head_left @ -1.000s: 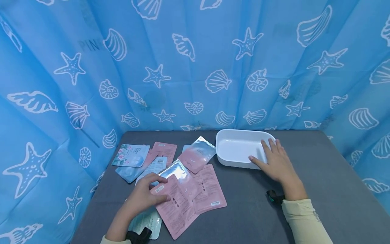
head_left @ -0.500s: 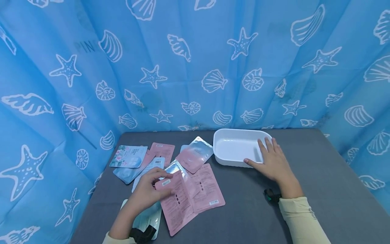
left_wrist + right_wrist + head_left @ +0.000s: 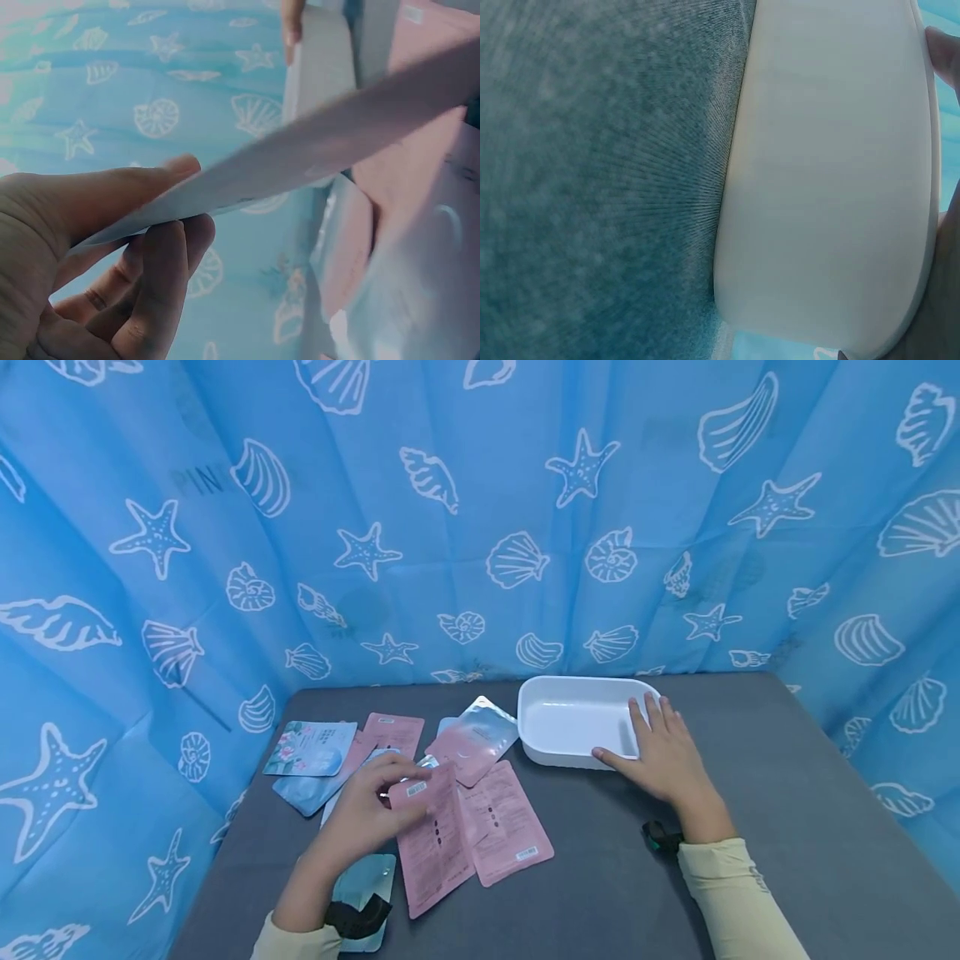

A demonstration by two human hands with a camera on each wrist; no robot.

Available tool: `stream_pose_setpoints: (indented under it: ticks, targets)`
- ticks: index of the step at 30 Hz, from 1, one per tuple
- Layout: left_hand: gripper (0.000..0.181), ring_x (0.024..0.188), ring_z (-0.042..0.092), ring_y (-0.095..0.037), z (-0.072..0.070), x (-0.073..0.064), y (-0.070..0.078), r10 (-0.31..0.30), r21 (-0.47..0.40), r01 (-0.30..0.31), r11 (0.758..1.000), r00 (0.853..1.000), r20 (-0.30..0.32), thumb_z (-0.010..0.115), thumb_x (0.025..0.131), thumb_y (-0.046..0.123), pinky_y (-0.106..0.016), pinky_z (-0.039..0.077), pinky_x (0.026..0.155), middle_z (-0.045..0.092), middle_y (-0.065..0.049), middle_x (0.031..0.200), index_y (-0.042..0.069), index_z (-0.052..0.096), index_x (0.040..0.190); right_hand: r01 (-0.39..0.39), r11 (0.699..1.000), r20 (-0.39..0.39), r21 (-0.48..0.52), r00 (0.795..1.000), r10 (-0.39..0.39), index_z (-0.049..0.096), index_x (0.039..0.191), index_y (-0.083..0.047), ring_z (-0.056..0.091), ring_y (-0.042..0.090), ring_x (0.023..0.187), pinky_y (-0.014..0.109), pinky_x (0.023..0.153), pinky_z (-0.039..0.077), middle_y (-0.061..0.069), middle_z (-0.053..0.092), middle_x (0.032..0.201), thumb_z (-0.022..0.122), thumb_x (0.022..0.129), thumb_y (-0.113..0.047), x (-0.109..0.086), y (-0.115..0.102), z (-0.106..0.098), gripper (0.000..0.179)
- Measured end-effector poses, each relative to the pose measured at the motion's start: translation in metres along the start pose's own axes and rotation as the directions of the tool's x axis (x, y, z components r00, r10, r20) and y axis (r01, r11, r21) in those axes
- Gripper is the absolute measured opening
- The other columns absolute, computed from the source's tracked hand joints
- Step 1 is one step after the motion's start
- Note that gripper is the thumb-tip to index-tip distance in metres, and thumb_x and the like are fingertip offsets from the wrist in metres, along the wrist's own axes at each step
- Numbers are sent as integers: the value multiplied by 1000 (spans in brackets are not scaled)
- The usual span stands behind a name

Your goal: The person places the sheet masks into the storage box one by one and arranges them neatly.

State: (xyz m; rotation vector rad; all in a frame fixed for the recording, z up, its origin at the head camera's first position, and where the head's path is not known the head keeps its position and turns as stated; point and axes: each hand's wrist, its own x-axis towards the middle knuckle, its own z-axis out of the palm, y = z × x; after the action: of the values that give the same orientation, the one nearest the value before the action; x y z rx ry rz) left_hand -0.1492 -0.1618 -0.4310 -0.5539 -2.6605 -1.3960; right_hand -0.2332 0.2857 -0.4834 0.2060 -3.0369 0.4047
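Observation:
My left hand (image 3: 367,810) pinches a pink face mask packet (image 3: 437,847) by its upper left corner, thumb on one face and fingers on the other. In the left wrist view the packet (image 3: 300,154) is seen nearly edge-on, slanting up to the right. A second pink packet (image 3: 513,831) lies flat right beside it. My right hand (image 3: 667,764) rests on the right end of a white plastic basin (image 3: 562,718), fingers spread and nearly straight over its rim, thumb at the near side. The right wrist view shows the basin's outer wall (image 3: 825,180) close up.
A silver-and-pink packet (image 3: 476,739) lies by the basin's left end. Further left are a flowered pale blue packet (image 3: 311,748) and a pink one (image 3: 397,731), overlapping others. A green packet (image 3: 366,893) lies under my left wrist. A blue shell-print curtain (image 3: 450,568) hangs behind the grey table (image 3: 600,877).
My left hand has lifted the pink packet's upper end and tilted it more upright, uncovering more of the packet beside it. The right hand stays on the basin. The head view has shifted slightly.

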Motion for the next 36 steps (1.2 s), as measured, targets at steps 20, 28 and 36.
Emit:
stream_pose_setpoints:
  ticks: [20,28,36]
  targets:
    - [33,82,59,-20,16,48,15,51,-192,-56,980,998,-29,85,91,16,-27,53,66,73,-3,112,16,79,123,-17,1000,-10,16,1000,17,22,167,0,7,53,162,70,129,9,30,10,175,55,90,-82,0,2,4,117]
    - [32,79,60,-21,30,64,10,48,-220,-66,973,995,-85,85,91,14,-29,52,64,74,1,120,22,79,121,-10,999,-24,37,1000,11,22,167,1,6,53,162,70,129,8,31,10,175,56,90,-81,0,3,4,117]
    - [33,70,60,-16,47,79,18,51,-284,-112,952,976,-213,86,89,10,-26,51,60,75,-2,119,17,80,120,-12,1000,-22,21,1000,12,23,166,5,8,53,162,70,129,10,32,12,174,57,90,-81,-1,2,4,119]
